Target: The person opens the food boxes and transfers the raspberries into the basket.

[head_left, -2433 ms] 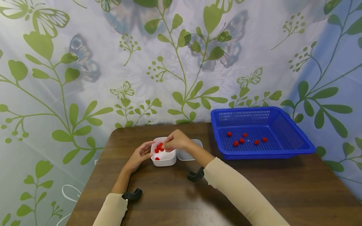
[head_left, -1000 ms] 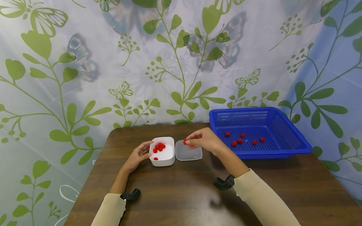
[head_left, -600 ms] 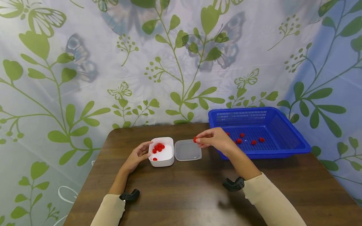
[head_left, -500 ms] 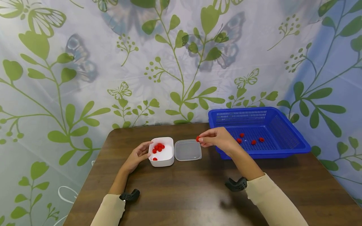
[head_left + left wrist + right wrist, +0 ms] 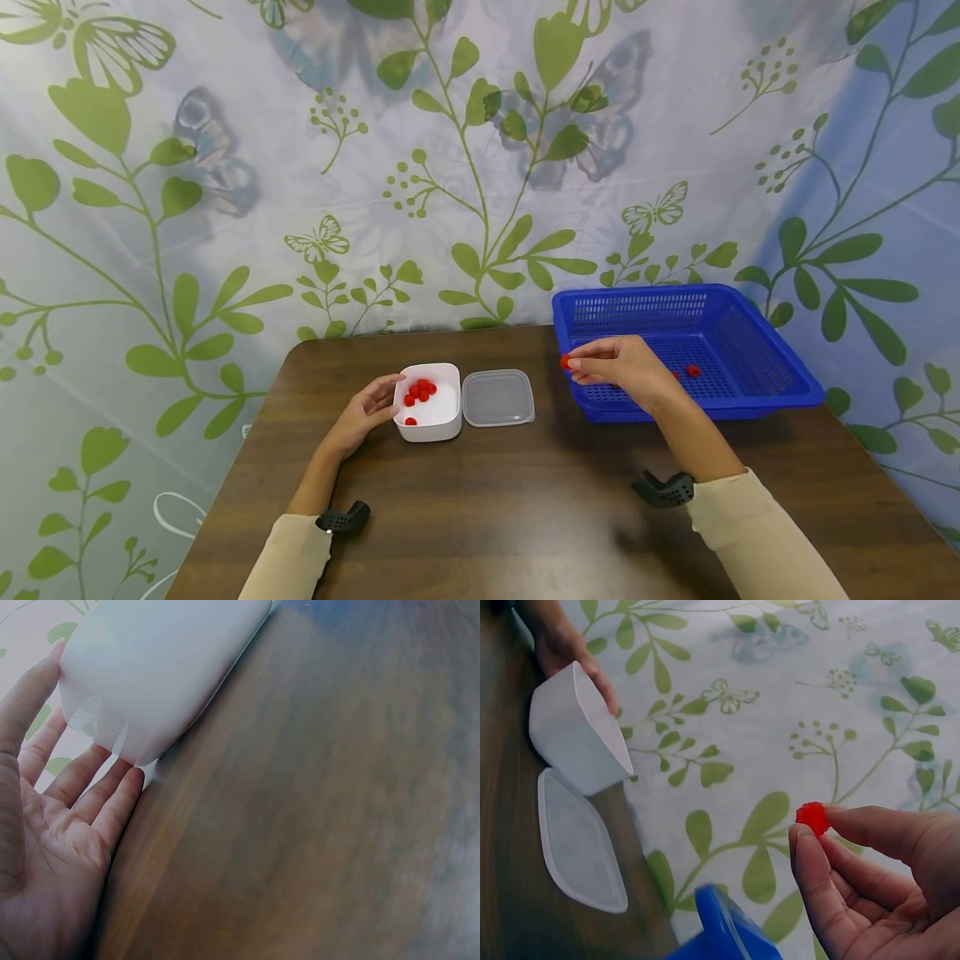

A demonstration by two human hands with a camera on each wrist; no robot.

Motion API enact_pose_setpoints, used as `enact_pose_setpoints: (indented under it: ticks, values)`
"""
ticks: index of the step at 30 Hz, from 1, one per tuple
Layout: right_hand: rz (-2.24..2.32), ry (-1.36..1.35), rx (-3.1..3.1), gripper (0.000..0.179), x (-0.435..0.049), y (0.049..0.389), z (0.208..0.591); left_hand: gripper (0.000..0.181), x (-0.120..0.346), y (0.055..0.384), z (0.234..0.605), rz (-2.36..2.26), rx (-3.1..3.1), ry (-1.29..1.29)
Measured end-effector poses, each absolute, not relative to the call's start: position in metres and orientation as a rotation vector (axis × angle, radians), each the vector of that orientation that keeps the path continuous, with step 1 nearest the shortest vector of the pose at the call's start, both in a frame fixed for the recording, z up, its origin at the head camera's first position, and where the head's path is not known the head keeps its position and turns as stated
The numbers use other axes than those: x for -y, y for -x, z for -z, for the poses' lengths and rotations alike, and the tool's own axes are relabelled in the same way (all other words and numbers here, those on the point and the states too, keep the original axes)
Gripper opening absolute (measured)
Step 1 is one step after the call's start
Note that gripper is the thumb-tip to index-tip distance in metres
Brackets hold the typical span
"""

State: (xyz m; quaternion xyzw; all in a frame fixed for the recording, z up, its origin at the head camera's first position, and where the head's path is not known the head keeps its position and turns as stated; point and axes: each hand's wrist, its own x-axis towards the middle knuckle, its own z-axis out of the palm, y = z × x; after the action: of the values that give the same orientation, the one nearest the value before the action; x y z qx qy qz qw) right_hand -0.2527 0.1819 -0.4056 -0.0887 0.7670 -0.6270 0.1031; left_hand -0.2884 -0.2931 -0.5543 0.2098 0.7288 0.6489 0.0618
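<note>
My right hand (image 5: 626,367) pinches a red raspberry (image 5: 812,817) between thumb and fingertips, held over the left side of the blue basket (image 5: 783,354). Behind that hand, a raspberry (image 5: 693,371) lies on the basket floor; others there are partly hidden. At left, the fingers of my left hand (image 5: 367,414), nearly straight, rest against the side of a white square container (image 5: 435,433). A cluster of raspberries (image 5: 420,390) sits inside it toward the back left, with a single one near the front. In the left wrist view, fingertips touch the container's wall (image 5: 157,667).
A translucent lid (image 5: 498,398) lies flat on the brown wooden table (image 5: 480,508), just right of the container. Behind the table hangs a patterned curtain (image 5: 420,275) with leaves and butterflies. A dark wrist mount (image 5: 663,489) sits below the right forearm.
My right hand came out of the white container still pinching a raspberry and travelled right, past the lid, to the blue basket. The left hand stays at the container.
</note>
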Motion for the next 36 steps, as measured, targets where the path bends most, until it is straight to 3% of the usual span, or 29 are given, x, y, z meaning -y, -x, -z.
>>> enact_pose_setpoints:
  ticks: [20, 36]
  values:
    - [1.792, 0.097, -2.299, 0.054, -0.243, 0.259, 0.415, 0.053, 0.294, 0.288, 0.557, -1.939, -2.218, -0.672]
    - [1.644, 0.075, -2.376, 0.052, -0.28, 0.277, 0.419, 0.053, 0.293, 0.288, 0.554, -1.936, -2.23, -0.666]
